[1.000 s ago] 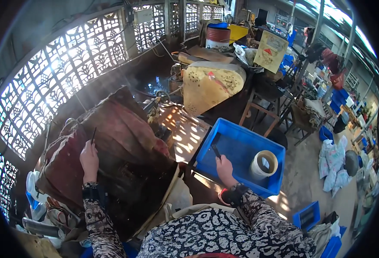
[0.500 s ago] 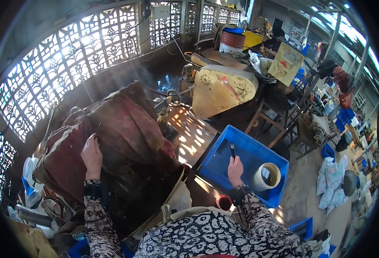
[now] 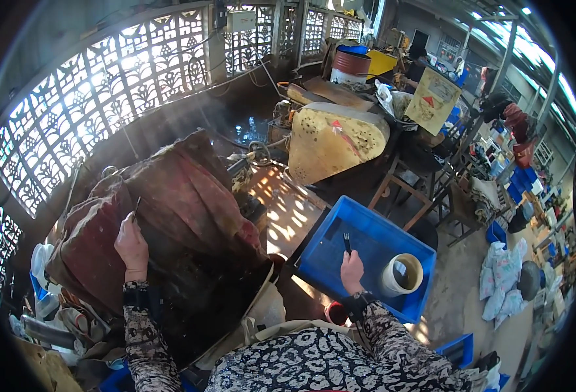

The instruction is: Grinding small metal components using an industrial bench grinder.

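My left hand [image 3: 132, 249] is closed around a thin dark strip [image 3: 137, 206] that sticks up past the fingers. It is too small to name. Behind that hand, a stained reddish-brown cloth [image 3: 183, 189] drapes over a bulky shape with a dark hollow below. Over the blue tray [image 3: 392, 222], my right hand [image 3: 351, 272] grips a dark, narrow, fork-like piece [image 3: 347, 242] with pale tips; its lower end is hidden in the fist. A cream tub [image 3: 392, 281] stands inside the tray, to the right of this hand.
A yellowish machine guard [image 3: 334, 144] stands beyond the tray. Close to my waist is a small red container [image 3: 336, 312]. White sacks [image 3: 505, 274] lie on the floor at right, and a wooden stool [image 3: 461, 206] stands nearer the middle. A patterned lattice wall [image 3: 105, 98] runs along the left.
My left hand has shifted slightly left and down with its strip. My right hand has moved slightly left and down, still gripping the fork-like piece. The view has tilted a little.
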### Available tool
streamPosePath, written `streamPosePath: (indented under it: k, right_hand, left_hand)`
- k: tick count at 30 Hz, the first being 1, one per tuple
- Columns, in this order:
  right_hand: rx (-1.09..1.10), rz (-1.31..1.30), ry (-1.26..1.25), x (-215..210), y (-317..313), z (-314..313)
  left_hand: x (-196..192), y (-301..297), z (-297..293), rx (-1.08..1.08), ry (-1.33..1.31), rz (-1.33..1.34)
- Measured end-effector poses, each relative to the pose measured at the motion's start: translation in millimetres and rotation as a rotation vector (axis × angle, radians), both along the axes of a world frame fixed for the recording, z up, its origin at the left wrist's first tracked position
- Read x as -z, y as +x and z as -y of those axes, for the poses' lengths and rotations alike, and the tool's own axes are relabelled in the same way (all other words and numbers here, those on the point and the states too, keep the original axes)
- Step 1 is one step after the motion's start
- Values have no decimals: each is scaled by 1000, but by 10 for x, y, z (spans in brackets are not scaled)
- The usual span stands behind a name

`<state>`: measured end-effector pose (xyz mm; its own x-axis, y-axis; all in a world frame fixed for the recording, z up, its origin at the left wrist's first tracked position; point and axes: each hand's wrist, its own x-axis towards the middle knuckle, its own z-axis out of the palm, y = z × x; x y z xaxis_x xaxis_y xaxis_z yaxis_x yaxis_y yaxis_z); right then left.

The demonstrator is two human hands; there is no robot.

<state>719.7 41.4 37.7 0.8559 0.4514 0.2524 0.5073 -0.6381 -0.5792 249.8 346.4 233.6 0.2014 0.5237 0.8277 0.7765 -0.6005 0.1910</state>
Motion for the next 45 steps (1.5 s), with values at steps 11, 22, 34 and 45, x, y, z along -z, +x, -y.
streamPosePath:
  k: [11, 22, 34, 45]
  right_hand:
    - [13, -26, -49, 217, -3, 183]
    - [1, -55, 38, 189, -136, 241]
    - [124, -50, 272, -121, -349, 726]
    - [392, -293, 60, -182, -1462, 2370]
  left_hand:
    - [22, 64, 22, -32, 0, 28]
    - [77, -81, -76, -29, -5, -23]
    - [305, -137, -532, -64, 161, -258]
    - [375, -419, -899, -81, 261, -397]
